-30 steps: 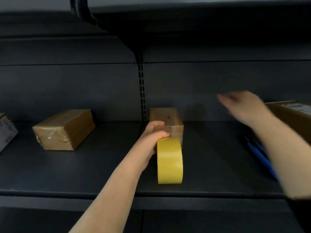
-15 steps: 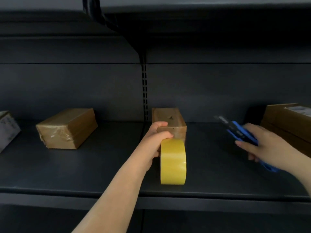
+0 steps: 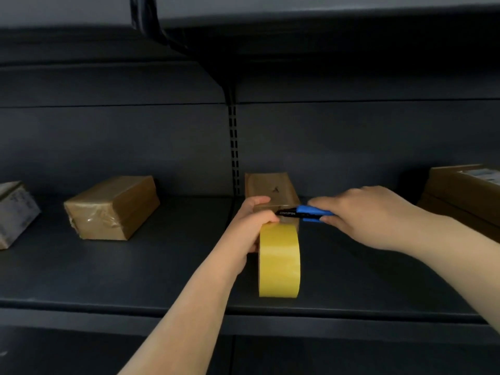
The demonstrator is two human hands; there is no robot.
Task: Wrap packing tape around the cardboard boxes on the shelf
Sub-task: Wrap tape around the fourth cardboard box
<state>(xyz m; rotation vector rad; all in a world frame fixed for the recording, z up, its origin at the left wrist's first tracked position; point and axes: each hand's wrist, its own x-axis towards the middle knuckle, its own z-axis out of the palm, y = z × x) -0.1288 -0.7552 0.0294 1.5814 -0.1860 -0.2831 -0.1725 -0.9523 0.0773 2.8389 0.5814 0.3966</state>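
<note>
yellow tape roll (image 3: 279, 262) in left hand (image 3: 250, 226), right hand (image 3: 362, 212) gripping, perhaps, blue cutter (image 3: 305, 213)

We grip the yellow tape roll (image 3: 279, 262) from its top with our left hand (image 3: 250, 226); the roll stands on edge on the shelf (image 3: 135, 272), just before the middle box (image 3: 270, 189). Our right hand (image 3: 362, 215) holds a blue cutter (image 3: 305, 213) at the box's near end. Another taped box (image 3: 112, 207) lies well to the left.
</note>
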